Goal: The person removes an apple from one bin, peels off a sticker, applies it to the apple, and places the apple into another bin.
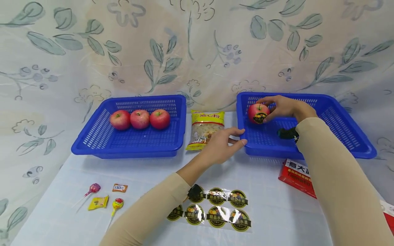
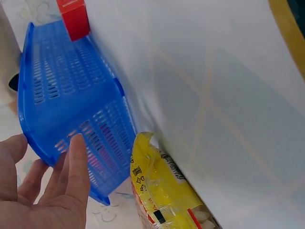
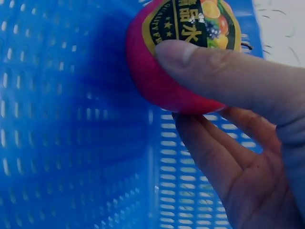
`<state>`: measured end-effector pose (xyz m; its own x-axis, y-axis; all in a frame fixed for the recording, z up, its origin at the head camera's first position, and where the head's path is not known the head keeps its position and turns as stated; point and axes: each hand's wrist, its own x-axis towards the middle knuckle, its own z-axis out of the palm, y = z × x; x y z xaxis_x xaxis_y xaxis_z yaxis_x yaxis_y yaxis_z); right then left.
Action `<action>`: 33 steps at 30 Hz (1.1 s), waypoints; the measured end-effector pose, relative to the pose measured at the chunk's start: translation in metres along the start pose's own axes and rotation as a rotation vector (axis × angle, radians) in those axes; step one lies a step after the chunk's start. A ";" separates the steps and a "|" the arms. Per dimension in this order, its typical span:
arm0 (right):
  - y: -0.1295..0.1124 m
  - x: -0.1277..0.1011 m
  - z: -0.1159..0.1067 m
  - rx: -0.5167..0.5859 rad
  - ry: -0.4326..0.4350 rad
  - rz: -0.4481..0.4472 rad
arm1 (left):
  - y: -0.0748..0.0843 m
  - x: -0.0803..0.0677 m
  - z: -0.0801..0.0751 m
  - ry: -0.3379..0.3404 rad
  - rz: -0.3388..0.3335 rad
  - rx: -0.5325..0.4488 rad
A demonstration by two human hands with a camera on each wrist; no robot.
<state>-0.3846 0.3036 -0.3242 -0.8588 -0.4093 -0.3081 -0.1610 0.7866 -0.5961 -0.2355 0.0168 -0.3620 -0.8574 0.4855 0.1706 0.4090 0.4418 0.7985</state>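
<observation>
My right hand (image 1: pixel 283 106) grips a red apple (image 1: pixel 254 110) inside the right blue basket (image 1: pixel 347 119), near its left end. In the right wrist view, the thumb presses on a round black-and-gold sticker (image 3: pixel 190 21) on the apple, with the other fingers on its far side. Meanwhile my left hand (image 1: pixel 220 145) touches the left edge of that same basket. The left wrist view has its thumb at the basket rim (image 2: pixel 29 138) and its fairly straight fingers against the slotted outer wall.
A left blue basket (image 1: pixel 138 152) holds three apples (image 1: pixel 140 119). Between the baskets lies a yellow macaroni bag (image 1: pixel 206 124). A sheet of round stickers (image 1: pixel 217 213) is in front, wrapped candy (image 1: pixel 98 203) and lollipops (image 1: pixel 118 204) at left. Below the right basket lies a red carton (image 1: pixel 297 179).
</observation>
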 end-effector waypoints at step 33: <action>-0.098 -0.091 0.038 -0.268 0.166 -0.248 | -0.009 -0.043 -0.184 0.025 -0.095 0.430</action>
<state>-0.2721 0.2460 -0.2663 -0.8414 -0.5388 -0.0424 -0.4754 0.7751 -0.4163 -0.2600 -0.1468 -0.2704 -0.9026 0.4114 0.1265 0.4162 0.7596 0.4997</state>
